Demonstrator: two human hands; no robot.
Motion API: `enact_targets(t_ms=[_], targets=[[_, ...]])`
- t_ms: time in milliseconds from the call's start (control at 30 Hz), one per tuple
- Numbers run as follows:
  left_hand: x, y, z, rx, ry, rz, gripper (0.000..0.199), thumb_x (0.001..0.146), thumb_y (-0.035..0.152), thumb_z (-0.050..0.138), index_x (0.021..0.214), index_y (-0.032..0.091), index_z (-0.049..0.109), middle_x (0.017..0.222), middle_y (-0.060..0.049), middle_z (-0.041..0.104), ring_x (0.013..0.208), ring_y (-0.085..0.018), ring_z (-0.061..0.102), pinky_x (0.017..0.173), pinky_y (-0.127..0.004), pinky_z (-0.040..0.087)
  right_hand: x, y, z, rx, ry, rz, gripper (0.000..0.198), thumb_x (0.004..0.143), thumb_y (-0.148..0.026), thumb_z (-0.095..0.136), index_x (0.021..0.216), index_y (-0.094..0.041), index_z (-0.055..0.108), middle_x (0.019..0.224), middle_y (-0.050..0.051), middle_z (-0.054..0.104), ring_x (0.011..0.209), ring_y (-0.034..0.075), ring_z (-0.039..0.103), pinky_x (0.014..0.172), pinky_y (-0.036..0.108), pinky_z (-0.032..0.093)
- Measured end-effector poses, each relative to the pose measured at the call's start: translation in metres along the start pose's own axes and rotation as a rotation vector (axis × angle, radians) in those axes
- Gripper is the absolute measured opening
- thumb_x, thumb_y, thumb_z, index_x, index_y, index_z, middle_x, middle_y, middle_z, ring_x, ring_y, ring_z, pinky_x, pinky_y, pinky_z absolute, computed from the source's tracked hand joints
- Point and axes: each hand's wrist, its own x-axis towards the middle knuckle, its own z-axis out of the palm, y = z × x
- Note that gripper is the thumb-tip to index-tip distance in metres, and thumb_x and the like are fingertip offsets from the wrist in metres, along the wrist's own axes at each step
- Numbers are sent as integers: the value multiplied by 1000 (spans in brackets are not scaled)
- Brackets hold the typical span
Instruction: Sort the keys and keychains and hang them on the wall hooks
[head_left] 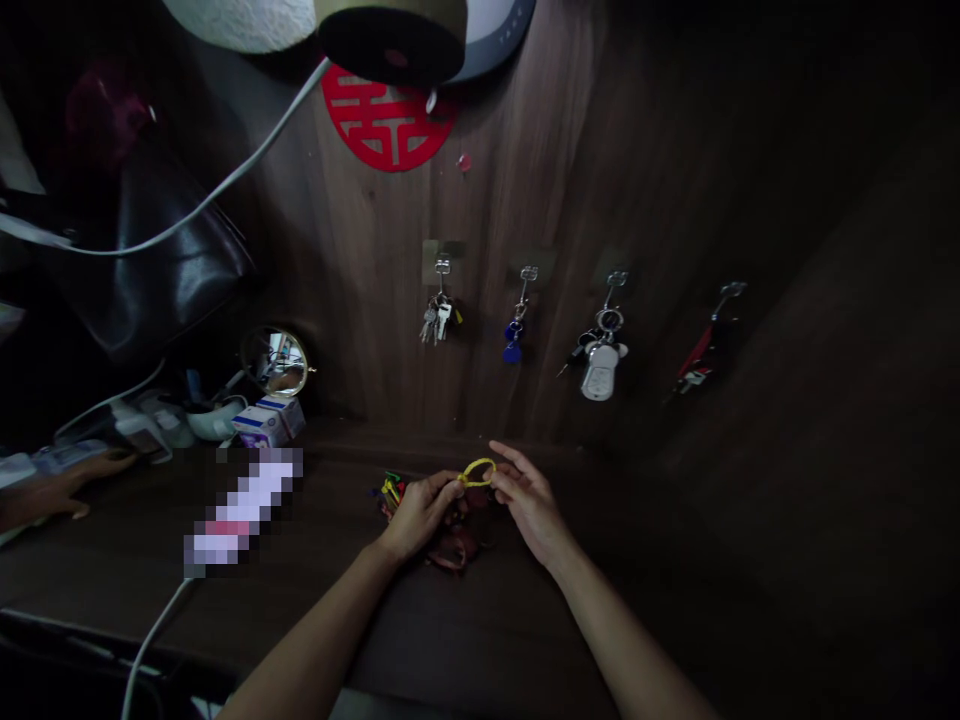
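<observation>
Between my two hands a yellow cord loop (pixel 478 463) is held up over the dark wooden shelf. My left hand (pixel 421 508) pinches its left end between thumb and fingers. At its right end, the thumb and a finger of my right hand (pixel 525 497) close on the loop, while the other fingers stretch out. Beside and partly behind my left hand lies a small multicoloured bundle (pixel 391 490) of yellow, green and red pieces. Below the hands sits a reddish-brown strap-like item (pixel 454 548); its kind is hard to tell in the dim light.
Hooks on the wooden back panel carry keys (pixel 439 322), a blue key fob (pixel 512 345), a white fob (pixel 600 370) and a red-strapped bunch (pixel 696 360). Left are a round mirror (pixel 276 362), small boxes (pixel 268 424), a blurred device (pixel 244 510) with a cable and another hand (pixel 64 490).
</observation>
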Motion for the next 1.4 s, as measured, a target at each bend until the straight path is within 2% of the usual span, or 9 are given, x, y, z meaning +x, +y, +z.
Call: enact_targets(t_ms=[100,200,467,600,733,833,1067,1267,1400], targets=[[1,1,-2,95,50,29,41,86,47,39,100,18,64,86,-4,68,78,-17,60,70,-24,45,-3,-8,-2,91,-4,2,37,64,-24,74,100,-23,65,74,0,64,60,9,51,49,20,34],[2,2,-3,144,58,-11,42,86,47,37,102,19,63,79,-2,68,75,-18,61,70,-25,46,-5,-21,-9,137,55,-65,29,63,-24,75,91,-22,67,72,0,64,62,10,53,51,21,37],[2,7,0,189,61,-26,35,83,47,42,92,21,64,80,-1,70,79,-18,63,71,-24,46,-2,-78,-56,7,433,-471,16,68,-28,70,82,-22,66,79,2,68,77,16,62,65,28,45],[3,6,1,188,63,-35,33,82,45,43,91,21,65,80,0,70,75,-17,63,67,-23,46,2,-113,-83,-286,605,-683,16,73,-30,64,87,-21,64,89,5,69,88,19,63,78,32,46],[3,7,1,187,65,-37,34,83,46,42,90,21,64,79,-1,69,78,-18,63,70,-24,46,11,-144,-109,-750,706,-867,20,80,-31,54,93,-19,63,94,8,68,92,20,62,86,38,45],[2,10,1,179,55,-52,35,83,45,42,90,20,64,78,-1,69,78,-18,63,69,-24,46,22,-167,-123,-968,767,-954,25,83,-29,48,100,-19,62,101,9,66,97,19,60,89,38,44],[2,15,2,203,91,-54,34,81,47,44,87,21,65,79,-1,69,77,-19,62,70,-25,46,46,-214,-130,-1125,784,-1026,38,81,-18,39,112,-19,60,106,8,66,100,20,60,90,38,45],[3,11,2,186,80,-97,39,81,50,41,92,20,64,71,0,67,69,-18,61,64,-24,45,64,-231,-138,-1222,802,-942,45,73,-10,36,109,-20,63,99,7,68,96,21,61,89,39,45],[5,7,1,185,86,-76,39,82,49,41,92,19,64,74,-2,67,74,-18,62,69,-25,45,75,-232,-145,-1255,790,-858,47,70,-8,37,106,-20,64,96,6,69,93,21,62,86,39,46]])
